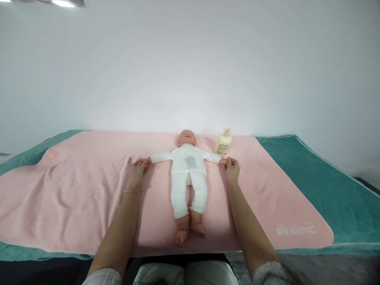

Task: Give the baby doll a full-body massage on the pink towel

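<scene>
It's the left grip (137, 169) and right grip (233, 169) each clasping 1 hand (223, 161) of the baby doll (181, 163) on pink blanket (261, 198)!

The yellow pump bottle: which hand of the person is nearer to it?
Right. The right hand is just on the near side of the pump bottle, at one hand of the baby doll; the left hand is farther, across the doll's body, at its other hand.

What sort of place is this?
Probably an indoor room set up like a mock baby-care area: a baby doll in white lies on a pink blanket over a green cover, with a pump bottle near its head.
</scene>
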Motion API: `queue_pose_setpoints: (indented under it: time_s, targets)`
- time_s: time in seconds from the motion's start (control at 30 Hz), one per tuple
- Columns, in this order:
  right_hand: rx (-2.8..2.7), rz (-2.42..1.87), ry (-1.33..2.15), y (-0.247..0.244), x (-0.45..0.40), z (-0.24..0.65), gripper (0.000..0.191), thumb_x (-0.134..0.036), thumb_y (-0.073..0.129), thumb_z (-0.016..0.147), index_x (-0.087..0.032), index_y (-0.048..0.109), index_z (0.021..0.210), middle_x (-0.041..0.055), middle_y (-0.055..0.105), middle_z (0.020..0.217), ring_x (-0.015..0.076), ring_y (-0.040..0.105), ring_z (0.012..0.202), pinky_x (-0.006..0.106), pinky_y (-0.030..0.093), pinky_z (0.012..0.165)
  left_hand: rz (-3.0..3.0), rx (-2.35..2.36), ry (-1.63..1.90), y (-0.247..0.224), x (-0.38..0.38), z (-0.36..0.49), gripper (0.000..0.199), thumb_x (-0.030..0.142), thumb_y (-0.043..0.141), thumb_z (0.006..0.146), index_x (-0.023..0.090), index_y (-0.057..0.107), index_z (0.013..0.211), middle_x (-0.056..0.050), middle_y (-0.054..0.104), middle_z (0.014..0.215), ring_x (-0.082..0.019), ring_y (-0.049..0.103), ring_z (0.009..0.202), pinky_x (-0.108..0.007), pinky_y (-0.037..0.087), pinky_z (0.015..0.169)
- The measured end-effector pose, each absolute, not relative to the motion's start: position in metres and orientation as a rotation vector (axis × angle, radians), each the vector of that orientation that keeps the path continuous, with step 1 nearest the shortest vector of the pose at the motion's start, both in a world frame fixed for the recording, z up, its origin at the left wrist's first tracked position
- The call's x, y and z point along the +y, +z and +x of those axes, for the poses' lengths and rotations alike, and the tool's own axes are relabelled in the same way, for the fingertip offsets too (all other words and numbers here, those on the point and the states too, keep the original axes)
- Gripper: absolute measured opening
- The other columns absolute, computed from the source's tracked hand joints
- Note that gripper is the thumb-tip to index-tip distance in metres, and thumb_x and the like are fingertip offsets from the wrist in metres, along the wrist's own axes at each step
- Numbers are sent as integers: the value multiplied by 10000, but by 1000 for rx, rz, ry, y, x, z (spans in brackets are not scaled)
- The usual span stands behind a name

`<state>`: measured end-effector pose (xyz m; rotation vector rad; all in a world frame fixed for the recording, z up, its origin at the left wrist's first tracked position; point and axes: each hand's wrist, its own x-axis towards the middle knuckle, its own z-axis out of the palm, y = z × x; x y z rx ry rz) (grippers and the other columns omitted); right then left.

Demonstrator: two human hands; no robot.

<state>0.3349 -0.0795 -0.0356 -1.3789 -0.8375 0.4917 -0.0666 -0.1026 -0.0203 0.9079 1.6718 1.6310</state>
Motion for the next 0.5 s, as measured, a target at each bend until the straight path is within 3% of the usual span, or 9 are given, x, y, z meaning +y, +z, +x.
queue_pose_setpoints:
  time_s: [0.07,0.13,0.2,0.3,0.4,0.5]
  targets:
    - [-851,-1375,483,-35,-81,334,469,-595,546,801,-151,580,948,75,625,888,153,561,671,280,459,581,917,1762,1705,-18,-111,-68,975,234,695,788,186,45,1513,-183,440,1385,-161,657,880,-265,561,689]
    - [-869,-1365,484,-35,-83,333,460,-593,526,816,-153,570,944,76,624,887,148,558,656,281,463,579,983,1816,1808,-15,-124,-66,930,220,650,809,227,39,1509,-158,435,1393,-116,644,767,-248,550,640]
    - [-885,-1352,490,-36,-84,332,459,-596,509,827,-154,561,938,68,621,865,137,547,627,281,464,579,1098,1827,1909,-12,-142,-60,825,235,619,826,231,131,1491,-137,493,1336,-92,621,668,-245,540,605]
    - [-896,-1333,496,-37,-84,332,470,-610,508,822,-155,551,931,49,614,831,121,532,603,271,463,582,1272,1726,1904,-10,-181,-39,688,317,614,838,219,283,1433,-120,559,1256,-119,637,696,-260,539,627]
    - [-900,-1321,505,-39,-83,333,487,-621,518,805,-153,548,938,34,608,815,113,526,586,263,457,573,1413,1629,1718,-17,-230,-14,523,376,630,830,216,467,1301,-101,604,1204,-150,641,759,-261,522,649]
    - [-900,-1313,512,-40,-82,333,480,-610,521,799,-153,549,943,21,602,803,108,524,577,260,455,571,1526,1372,1440,-32,-276,1,485,389,677,790,211,542,1220,-87,654,1068,-169,631,734,-284,527,657]
